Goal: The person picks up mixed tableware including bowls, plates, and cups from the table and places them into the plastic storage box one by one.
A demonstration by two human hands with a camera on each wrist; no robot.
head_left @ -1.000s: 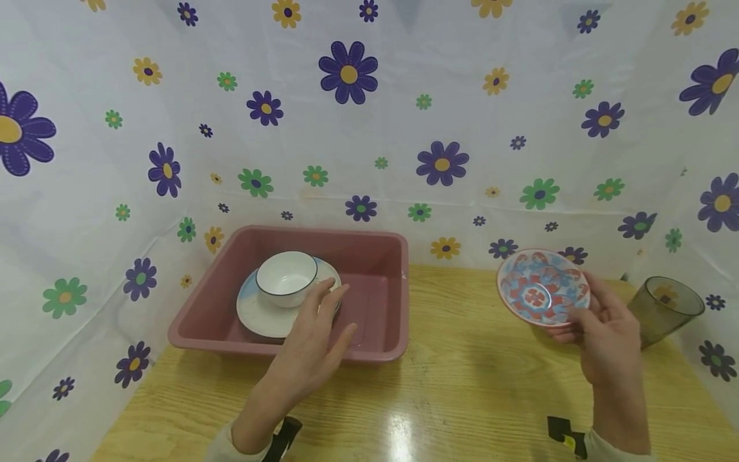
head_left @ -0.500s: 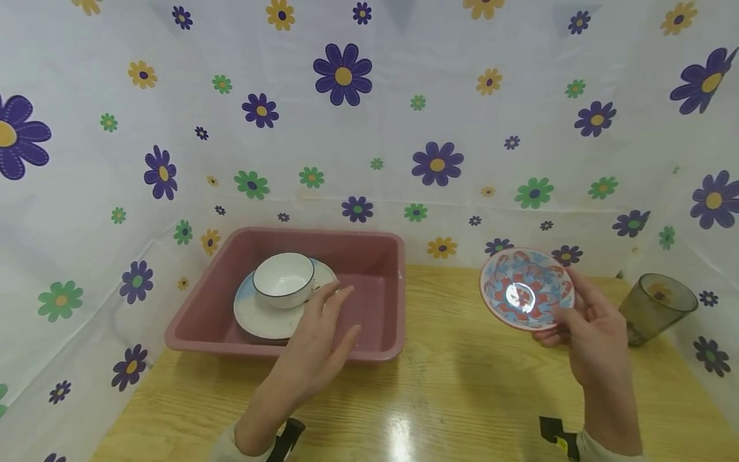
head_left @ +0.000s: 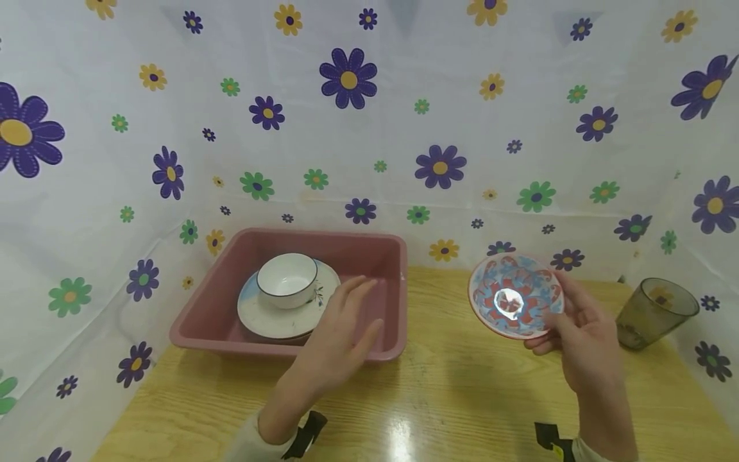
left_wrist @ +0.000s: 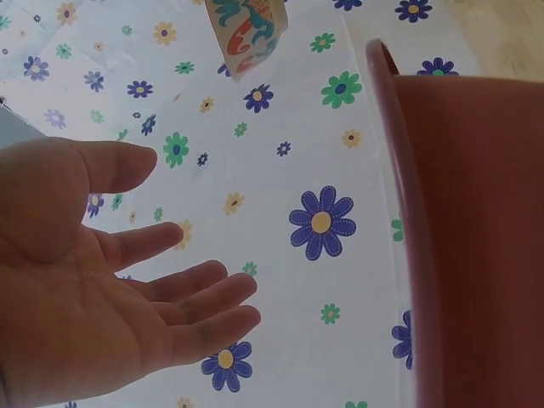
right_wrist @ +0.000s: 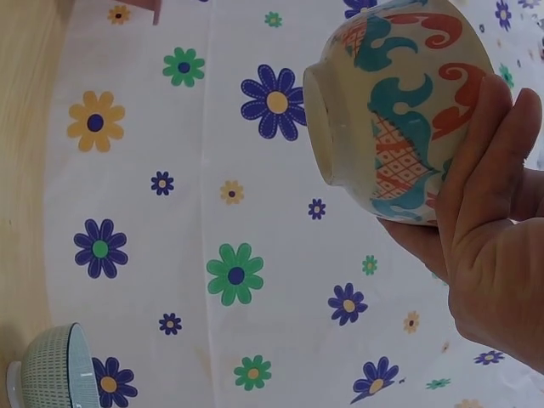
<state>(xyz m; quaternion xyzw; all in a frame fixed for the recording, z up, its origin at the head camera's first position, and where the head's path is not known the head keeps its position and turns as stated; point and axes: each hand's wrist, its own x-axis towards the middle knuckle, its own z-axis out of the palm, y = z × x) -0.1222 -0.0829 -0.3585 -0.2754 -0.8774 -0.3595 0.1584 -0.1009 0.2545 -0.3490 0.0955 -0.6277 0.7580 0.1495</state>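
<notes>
My right hand (head_left: 594, 359) pinches the rim of a red-and-blue patterned bowl (head_left: 519, 295), holding it tilted in the air above the table. In the right wrist view the bowl's patterned outside (right_wrist: 404, 127) faces the camera, with fingers of the hand (right_wrist: 501, 246) along its side. My left hand (head_left: 335, 346) is over the front edge of a pink basin (head_left: 403, 289), holding nothing; its fingers (left_wrist: 204, 297) are spread and relaxed. Inside the basin, a white bowl (head_left: 287, 280) with a dark rim rests on a plate (head_left: 288, 326).
A tinted glass (head_left: 655, 314) stands at the table's right, just beyond my right hand. In the right wrist view, a green-patterned bowl (right_wrist: 55, 370) sits at the lower left. Flower-print sheeting (head_left: 392, 128) hangs behind the wooden table (head_left: 439, 398) and along both sides.
My right hand has carried the patterned bowl to the left, away from the glass. My left hand has moved a little to the right over the basin's front edge.
</notes>
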